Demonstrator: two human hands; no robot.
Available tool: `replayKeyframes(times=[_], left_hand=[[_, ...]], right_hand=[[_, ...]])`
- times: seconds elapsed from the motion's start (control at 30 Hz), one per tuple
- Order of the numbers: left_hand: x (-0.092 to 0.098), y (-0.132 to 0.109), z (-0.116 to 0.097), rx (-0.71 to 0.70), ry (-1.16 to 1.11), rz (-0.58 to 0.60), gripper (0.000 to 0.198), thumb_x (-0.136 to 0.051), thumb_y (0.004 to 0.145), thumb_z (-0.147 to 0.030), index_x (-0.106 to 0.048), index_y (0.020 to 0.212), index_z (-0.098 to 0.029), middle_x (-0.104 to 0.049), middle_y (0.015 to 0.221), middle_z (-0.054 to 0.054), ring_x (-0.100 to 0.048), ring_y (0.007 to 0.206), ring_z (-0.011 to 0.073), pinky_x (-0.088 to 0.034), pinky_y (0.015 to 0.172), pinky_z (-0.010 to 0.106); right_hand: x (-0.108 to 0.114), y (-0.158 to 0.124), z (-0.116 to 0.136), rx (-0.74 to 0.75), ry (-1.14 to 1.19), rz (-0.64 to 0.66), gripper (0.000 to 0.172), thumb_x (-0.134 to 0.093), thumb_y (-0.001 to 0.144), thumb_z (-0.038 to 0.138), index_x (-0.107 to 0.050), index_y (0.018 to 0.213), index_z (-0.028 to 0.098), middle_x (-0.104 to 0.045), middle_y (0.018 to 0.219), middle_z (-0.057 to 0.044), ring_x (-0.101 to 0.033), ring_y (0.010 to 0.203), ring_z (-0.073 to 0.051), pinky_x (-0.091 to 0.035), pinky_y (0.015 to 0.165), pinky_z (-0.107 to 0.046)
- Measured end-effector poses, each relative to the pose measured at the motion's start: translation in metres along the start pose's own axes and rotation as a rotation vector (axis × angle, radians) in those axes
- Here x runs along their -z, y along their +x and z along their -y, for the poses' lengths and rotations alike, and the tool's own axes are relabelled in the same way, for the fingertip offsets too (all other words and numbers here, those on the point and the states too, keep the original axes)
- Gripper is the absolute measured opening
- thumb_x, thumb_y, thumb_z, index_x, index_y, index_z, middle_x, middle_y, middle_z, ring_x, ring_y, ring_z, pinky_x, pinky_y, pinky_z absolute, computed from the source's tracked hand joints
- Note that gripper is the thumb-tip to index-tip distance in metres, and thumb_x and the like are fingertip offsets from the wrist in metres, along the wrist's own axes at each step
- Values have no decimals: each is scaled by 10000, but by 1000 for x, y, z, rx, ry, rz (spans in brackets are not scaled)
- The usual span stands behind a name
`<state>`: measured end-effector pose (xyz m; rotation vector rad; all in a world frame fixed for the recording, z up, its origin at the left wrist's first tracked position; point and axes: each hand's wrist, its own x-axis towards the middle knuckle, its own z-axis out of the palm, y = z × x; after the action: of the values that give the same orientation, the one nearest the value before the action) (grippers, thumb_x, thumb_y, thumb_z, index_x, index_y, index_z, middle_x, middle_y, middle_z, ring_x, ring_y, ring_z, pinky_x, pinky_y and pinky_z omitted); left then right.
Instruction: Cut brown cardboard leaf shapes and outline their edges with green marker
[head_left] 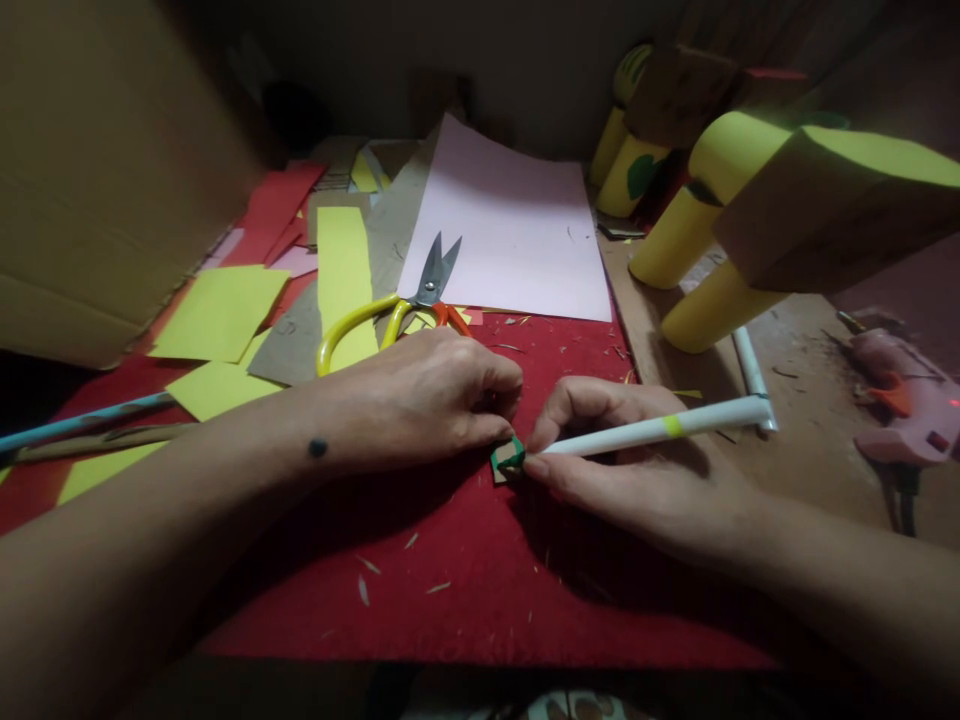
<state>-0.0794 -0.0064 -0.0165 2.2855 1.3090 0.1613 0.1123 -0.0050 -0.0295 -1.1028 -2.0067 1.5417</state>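
Note:
In my right hand is a white marker with a yellow band, held slantwise. Its tip rests on a small piece of cardboard partly coloured green. My left hand is closed, and its thumb and fingers pin the upper edge of that piece to the red surface. Just beyond my left hand lies a pair of scissors with yellow handles and slightly parted blades, partly over a pale pink sheet.
Yellow paper pieces and red paper lie at the left, beside a large cardboard panel. At the right stand yellow tube-legged cardboard figures and a pink glue gun. Thin scraps litter the red surface.

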Motion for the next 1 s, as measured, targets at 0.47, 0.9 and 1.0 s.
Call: replayKeyframes(times=[0.47, 0.9, 1.0], left_hand=[[-2, -1, 1, -21, -2, -32, 128, -602, 749, -169, -564, 630, -197, -486, 511, -71, -425, 470, 80, -259, 502, 230], [-4, -2, 3, -25, 8, -48, 121, -608, 745, -150, -570, 642, -202, -512, 554, -70, -454, 514, 79, -280, 525, 233], [-4, -2, 3, -27, 4, -38, 123, -599, 762, -171, -565, 647, -202, -505, 548, -69, -442, 502, 79, -276, 518, 237]], right_hand=[[0, -3, 1, -12, -41, 3, 110, -663, 714, 96, -594, 672, 171, -608, 537, 62, -527, 460, -45, -365, 389, -91], [2, -5, 2, -75, -28, 68, 106, -656, 715, 113, -599, 661, 184, -644, 524, 41, -587, 430, -73, -398, 362, -103], [2, -4, 3, -57, -41, 38, 114, -672, 705, 113, -599, 654, 184, -646, 526, 34, -600, 444, -84, -400, 359, -108]])
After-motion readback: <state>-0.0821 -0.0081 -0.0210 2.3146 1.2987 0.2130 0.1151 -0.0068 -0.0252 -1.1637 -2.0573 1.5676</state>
